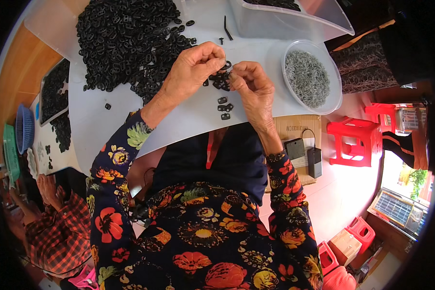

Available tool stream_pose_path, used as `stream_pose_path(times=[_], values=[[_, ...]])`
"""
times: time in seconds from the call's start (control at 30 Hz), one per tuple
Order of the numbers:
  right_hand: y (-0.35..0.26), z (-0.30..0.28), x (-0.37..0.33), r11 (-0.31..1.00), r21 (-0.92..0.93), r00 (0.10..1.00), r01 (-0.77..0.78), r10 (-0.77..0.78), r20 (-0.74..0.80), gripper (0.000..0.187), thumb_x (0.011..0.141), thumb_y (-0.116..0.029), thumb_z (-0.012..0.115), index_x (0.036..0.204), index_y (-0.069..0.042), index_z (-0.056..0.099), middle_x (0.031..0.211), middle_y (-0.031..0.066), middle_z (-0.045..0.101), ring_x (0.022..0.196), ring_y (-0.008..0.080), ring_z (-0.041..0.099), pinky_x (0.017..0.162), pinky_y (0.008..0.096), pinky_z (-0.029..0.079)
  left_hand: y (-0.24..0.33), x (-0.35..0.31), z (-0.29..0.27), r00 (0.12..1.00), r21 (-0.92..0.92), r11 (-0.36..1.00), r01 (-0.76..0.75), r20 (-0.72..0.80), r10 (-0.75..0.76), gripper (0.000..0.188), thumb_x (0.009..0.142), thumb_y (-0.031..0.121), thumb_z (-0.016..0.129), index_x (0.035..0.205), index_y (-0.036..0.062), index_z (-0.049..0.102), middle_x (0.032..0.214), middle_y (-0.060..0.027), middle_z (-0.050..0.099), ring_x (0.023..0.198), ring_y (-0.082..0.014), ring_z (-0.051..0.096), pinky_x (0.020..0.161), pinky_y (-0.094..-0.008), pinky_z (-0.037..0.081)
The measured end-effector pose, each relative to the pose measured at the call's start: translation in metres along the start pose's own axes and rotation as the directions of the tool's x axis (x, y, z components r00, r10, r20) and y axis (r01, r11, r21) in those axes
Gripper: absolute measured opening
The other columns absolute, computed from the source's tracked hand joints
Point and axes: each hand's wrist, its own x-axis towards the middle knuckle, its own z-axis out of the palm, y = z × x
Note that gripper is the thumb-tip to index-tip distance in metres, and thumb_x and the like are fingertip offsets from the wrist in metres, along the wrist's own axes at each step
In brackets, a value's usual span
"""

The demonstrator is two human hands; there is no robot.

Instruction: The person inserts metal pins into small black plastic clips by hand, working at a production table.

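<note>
The left hand (194, 65) was curled, its fingertips pinched on a small black plastic part (225, 64) held just above the counter (179, 116). The right hand (250, 86) was also closed, thumb and forefinger pressed together at the same spot; whether they gripped a second piece I could not tell, as it was too small to see. Both hands met near the middle of the white counter.

Just below them, at about six o'clock, a few loose black parts (224, 107) lay on the counter. At ten to eleven o'clock from the hands spread a large heap of black parts (125, 38), almost touching the left hand. At three o'clock stood a round clear tub (333, 96) filled with small grey metal pieces (307, 77). At one o'clock sat a clear rectangular bin (295, 24), with a black hex key (227, 28) lying beside it at twelve. Far off at three to four o'clock, a red stool (355, 140) stood on the floor.
</note>
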Motion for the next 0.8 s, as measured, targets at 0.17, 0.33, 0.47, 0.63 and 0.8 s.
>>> stream_pose_path(times=[0.17, 0.33, 0.47, 0.63, 0.8], values=[[-0.002, 0.003, -0.001, 1.000, 0.015, 0.999, -0.005, 0.005, -0.039, 0.020, 0.085, 0.004, 0.058, 0.104, -0.001, 0.056, 0.086, 0.0024, 0.062, 0.072, 0.0061, 0.055, 0.069, 0.0217, 0.048, -0.004, 0.002, -0.001, 1.000, 0.045, 0.999, -0.008, 0.017, 0.008, 0.007, 0.089, 0.009, 0.058, 0.086, 0.0036, 0.057, 0.069, 0.0052, 0.051, 0.062, -0.0038, 0.044, 0.056, -0.0200, 0.038], [-0.003, 0.004, -0.001, 1.000, 0.012, 0.999, 0.004, -0.004, -0.040, 0.021, 0.085, 0.005, 0.058, 0.105, -0.001, 0.056, 0.084, 0.0019, 0.062, 0.072, 0.0061, 0.055, 0.069, 0.0216, 0.048, 0.004, 0.000, 0.004, 0.999, 0.128, 0.991, -0.049, -0.016, 0.052, 0.006, 0.087, 0.009, 0.059, 0.087, 0.0030, 0.057, 0.067, 0.0042, 0.050, 0.060, -0.0044, 0.043, 0.054, -0.0204, 0.038], [-0.004, 0.004, -0.001, 1.000, -0.013, 0.998, 0.013, -0.014, -0.062, 0.022, 0.086, 0.004, 0.058, 0.107, -0.001, 0.056, 0.083, 0.0016, 0.062, 0.072, 0.0062, 0.055, 0.068, 0.0216, 0.048, 0.002, -0.001, 0.008, 0.995, 0.199, 0.977, -0.074, -0.055, 0.087, 0.007, 0.087, 0.009, 0.059, 0.088, 0.0028, 0.056, 0.066, 0.0029, 0.050, 0.060, -0.0049, 0.043, 0.054, -0.0216, 0.039], [-0.004, 0.002, -0.002, 0.999, -0.016, 0.996, 0.033, -0.034, -0.082, 0.022, 0.086, 0.003, 0.059, 0.107, -0.001, 0.056, 0.083, 0.0012, 0.062, 0.072, 0.0060, 0.055, 0.068, 0.0212, 0.047, 0.004, -0.002, 0.012, 0.997, 0.213, 0.976, -0.053, -0.048, 0.065, 0.013, 0.090, 0.016, 0.055, 0.089, 0.0026, 0.056, 0.065, 0.0015, 0.051, 0.059, -0.0064, 0.043, 0.054, -0.0229, 0.039], [-0.005, 0.003, -0.002, 0.998, -0.041, 0.994, 0.041, -0.045, -0.100, 0.021, 0.086, 0.003, 0.059, 0.107, -0.001, 0.057, 0.084, 0.0010, 0.062, 0.072, 0.0059, 0.055, 0.068, 0.0210, 0.047, -0.004, -0.004, 0.010, 0.999, 0.126, 0.992, -0.028, -0.034, 0.033, 0.031, 0.097, 0.029, 0.046, 0.086, 0.0014, 0.054, 0.062, -0.0010, 0.052, 0.057, -0.0082, 0.043, 0.053, -0.0246, 0.038]])
